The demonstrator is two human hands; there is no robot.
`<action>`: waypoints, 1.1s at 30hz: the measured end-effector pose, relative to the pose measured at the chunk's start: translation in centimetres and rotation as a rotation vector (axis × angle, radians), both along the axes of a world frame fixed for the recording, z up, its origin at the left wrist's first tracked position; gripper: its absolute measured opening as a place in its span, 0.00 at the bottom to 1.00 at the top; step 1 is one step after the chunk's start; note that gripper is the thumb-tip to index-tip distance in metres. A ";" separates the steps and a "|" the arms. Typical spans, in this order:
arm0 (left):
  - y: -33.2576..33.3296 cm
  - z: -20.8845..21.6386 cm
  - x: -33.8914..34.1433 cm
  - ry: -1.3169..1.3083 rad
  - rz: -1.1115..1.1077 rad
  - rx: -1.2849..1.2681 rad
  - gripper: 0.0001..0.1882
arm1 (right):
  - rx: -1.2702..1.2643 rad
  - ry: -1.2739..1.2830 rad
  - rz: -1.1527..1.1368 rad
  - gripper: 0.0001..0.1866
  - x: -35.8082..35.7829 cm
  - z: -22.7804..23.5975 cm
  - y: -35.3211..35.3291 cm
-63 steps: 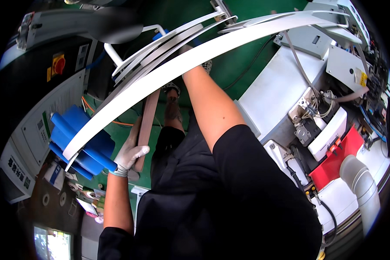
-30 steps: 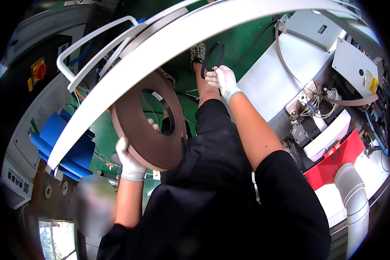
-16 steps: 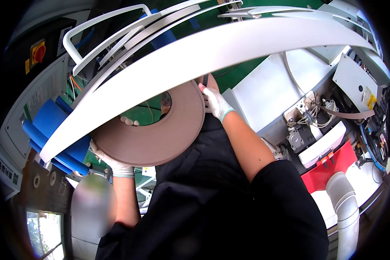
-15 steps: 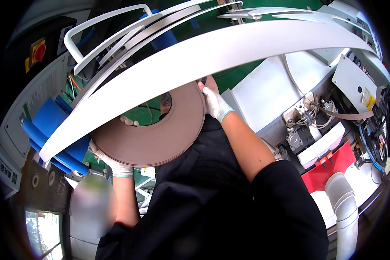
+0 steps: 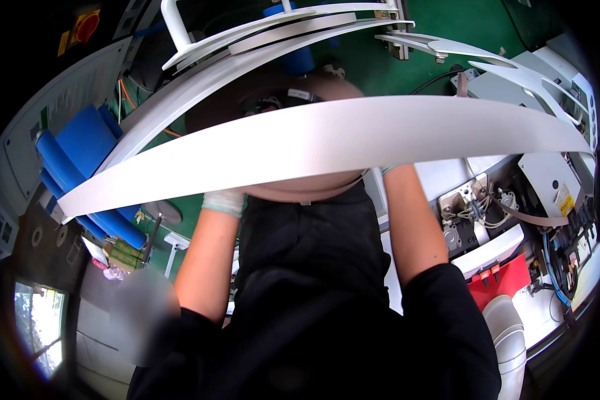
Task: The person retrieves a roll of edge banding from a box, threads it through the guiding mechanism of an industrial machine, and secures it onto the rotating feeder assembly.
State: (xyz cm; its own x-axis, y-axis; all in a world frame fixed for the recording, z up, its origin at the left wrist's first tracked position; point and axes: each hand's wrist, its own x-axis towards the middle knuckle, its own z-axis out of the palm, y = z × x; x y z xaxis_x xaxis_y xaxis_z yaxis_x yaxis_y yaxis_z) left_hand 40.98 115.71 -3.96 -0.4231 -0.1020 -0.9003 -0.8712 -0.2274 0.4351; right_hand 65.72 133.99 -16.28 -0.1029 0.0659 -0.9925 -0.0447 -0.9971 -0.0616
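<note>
A wide brown coil of flat banding [image 5: 313, 188] is held out in front of my body. A large white curved panel [image 5: 300, 145] crosses in front of it and hides its middle; blurred parts of the coil show above and below. Inside its ring, dark shapes are only partly visible. My left hand [image 5: 223, 202], in a white glove, is at the coil's near left edge, its fingers out of sight. On the right side is my right hand [image 5: 389, 168], of which only the glove cuff shows below the panel; the rest is covered.
A second white curved panel [image 5: 180, 90] lies beyond the first. Blue rollers [image 5: 87, 180] stand at the left, near a red-and-yellow switch [image 5: 87, 27]. Machinery with metal fittings [image 5: 470, 207], a red panel [image 5: 503, 283] and a white duct [image 5: 507, 333] are at the right.
The coil has moved away from my body and rightward, deeper behind the white panel. Both hands have gone with it, and the right is now almost entirely hidden. The view has shifted.
</note>
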 end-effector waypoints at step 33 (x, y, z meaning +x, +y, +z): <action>9.0 -8.0 -0.1 -0.047 0.192 0.137 0.35 | 0.121 0.120 -0.349 0.30 -13.3 -0.5 8.9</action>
